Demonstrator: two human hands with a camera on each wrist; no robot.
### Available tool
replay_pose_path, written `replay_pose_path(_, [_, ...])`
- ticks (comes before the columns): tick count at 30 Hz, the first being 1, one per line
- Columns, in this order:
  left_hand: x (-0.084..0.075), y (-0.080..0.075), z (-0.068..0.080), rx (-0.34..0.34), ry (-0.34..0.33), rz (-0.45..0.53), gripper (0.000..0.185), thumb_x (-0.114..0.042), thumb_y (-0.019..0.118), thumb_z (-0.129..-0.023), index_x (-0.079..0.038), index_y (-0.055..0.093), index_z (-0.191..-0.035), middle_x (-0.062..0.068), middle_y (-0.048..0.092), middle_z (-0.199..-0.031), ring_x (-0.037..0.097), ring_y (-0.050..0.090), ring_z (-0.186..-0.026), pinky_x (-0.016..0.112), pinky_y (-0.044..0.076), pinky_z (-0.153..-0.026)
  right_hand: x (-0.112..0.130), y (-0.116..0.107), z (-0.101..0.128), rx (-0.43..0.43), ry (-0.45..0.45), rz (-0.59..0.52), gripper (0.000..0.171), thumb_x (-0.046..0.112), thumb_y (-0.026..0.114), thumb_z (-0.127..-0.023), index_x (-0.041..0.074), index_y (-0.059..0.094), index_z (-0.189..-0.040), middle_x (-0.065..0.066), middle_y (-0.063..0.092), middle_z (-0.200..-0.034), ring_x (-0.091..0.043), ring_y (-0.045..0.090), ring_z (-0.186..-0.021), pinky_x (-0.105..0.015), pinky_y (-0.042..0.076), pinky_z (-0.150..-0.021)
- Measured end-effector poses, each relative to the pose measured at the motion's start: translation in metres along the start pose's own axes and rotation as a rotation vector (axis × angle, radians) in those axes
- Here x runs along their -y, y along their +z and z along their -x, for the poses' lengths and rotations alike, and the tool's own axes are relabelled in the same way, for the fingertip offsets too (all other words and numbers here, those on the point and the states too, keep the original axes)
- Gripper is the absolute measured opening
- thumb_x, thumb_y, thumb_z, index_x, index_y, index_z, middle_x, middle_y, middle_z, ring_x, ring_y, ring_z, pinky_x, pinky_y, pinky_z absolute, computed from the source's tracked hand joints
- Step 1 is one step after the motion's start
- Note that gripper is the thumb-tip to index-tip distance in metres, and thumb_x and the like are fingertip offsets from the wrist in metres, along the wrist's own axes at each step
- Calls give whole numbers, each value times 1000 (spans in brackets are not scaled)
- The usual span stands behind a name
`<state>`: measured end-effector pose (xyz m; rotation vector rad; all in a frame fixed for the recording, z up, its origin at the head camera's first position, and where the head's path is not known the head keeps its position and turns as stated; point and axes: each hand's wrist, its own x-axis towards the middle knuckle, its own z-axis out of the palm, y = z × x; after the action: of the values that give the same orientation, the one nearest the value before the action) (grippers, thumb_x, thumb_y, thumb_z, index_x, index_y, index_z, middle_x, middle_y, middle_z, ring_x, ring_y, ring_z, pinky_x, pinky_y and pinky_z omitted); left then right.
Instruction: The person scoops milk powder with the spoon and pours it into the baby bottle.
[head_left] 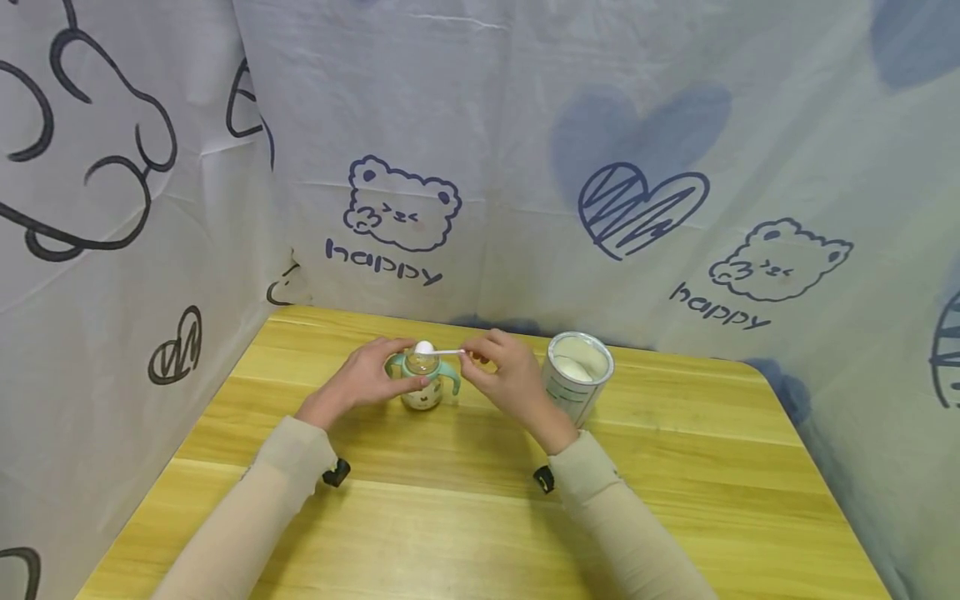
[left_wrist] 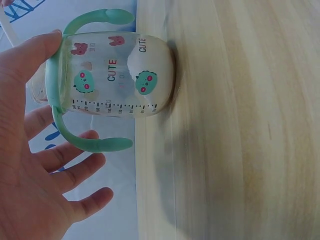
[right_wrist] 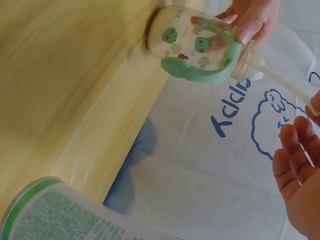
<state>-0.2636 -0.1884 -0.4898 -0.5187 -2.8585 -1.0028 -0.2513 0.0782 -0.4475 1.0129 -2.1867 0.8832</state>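
Note:
A clear baby bottle [left_wrist: 110,75] with a mint-green two-handled collar stands upright on the table, white powder in its bottom. My left hand [head_left: 371,373] holds it round the collar, thumb on the near side; in the left wrist view the other fingers spread behind a handle. My right hand [head_left: 508,375] pinches the end of a white scoop [head_left: 444,352] between thumb and fingers. The scoop's bowl, heaped with white powder in the head view, is at the bottle's open mouth. Right of my right hand stands an open can [head_left: 581,400] with white powder inside.
The wooden table [head_left: 450,533] carries the bottle and the can. White cloth [head_left: 510,217] printed with bears and hearts hangs along the back and sides. Black straps [head_left: 336,472] show at both wrists.

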Motion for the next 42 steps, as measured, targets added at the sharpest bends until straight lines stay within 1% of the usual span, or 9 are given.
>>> replay_pose_path(3, [0, 0, 0, 1, -2, 2, 84, -61, 80, -86, -14, 56, -152, 16, 64, -141, 37, 61, -128, 60, 51, -110, -2, 1, 1, -9, -84, 36, 6, 8, 75, -93, 8, 80, -97, -4, 73, -90, -19, 70, -81, -30, 61, -71])
replay_pose_path(13, [2, 0, 0, 10, -10, 5, 85, -63, 79, -87, -15, 55, -153, 16, 64, -142, 37, 61, -129, 60, 50, -110, -7, 3, 2, -48, -242, 130, 7, 8, 76, -91, 10, 81, -95, -5, 71, -87, -18, 65, -72, -28, 54, -61])
replay_pose_path(24, [3, 0, 0, 14, -16, 8, 87, -64, 78, -86, -14, 54, -154, 17, 63, -142, 38, 60, -130, 61, 50, -111, -6, 2, 2, -53, -304, 149, 10, 5, 82, -84, 11, 80, -92, -5, 68, -84, -17, 61, -69, -27, 51, -59])
replay_pose_path(29, [3, 0, 0, 16, -19, 1, 87, -65, 77, -87, -15, 54, -154, 18, 62, -144, 39, 59, -131, 63, 49, -111, -8, 2, 2, -63, -316, 155, 8, 6, 83, -83, 12, 79, -88, -4, 68, -82, -18, 61, -69, -28, 52, -60])
replay_pose_path(35, [1, 0, 0, 19, -19, -4, 86, -64, 77, -88, -15, 54, -155, 18, 59, -149, 41, 57, -135, 64, 47, -112, -10, 3, 3, -81, -359, 174, 10, 7, 82, -81, 14, 79, -87, -3, 66, -80, -17, 59, -67, -28, 50, -59])
replay_pose_path(37, [1, 0, 0, 18, -17, -5, 85, -63, 77, -88, -15, 54, -155, 18, 59, -149, 41, 58, -135, 64, 47, -112, -10, 4, 3, -88, -361, 173, 9, 7, 81, -82, 14, 79, -87, -3, 66, -80, -16, 59, -67, -28, 50, -58])
replay_pose_path(39, [0, 0, 0, 16, -15, -6, 85, -62, 77, -88, -15, 54, -154, 18, 60, -149, 41, 58, -135, 64, 48, -112, -9, 4, 4, -90, -330, 146, 7, 7, 79, -84, 12, 79, -88, -3, 67, -81, -17, 61, -68, -28, 52, -59])
replay_pose_path(41, [0, 0, 0, 15, -14, -8, 84, -61, 77, -88, -15, 54, -154, 18, 60, -148, 41, 58, -134, 64, 48, -112, -8, 5, 4, -93, -246, 84, 5, 6, 77, -86, 9, 80, -89, -5, 69, -82, -18, 63, -70, -29, 55, -61])
replay_pose_path(42, [0, 0, 0, 14, -12, -8, 84, -61, 77, -88, -15, 54, -154, 18, 60, -148, 41, 58, -134, 64, 48, -112, -6, 5, 5, -95, -181, 43, 5, 6, 76, -87, 8, 80, -90, -6, 70, -83, -19, 64, -71, -30, 55, -61])
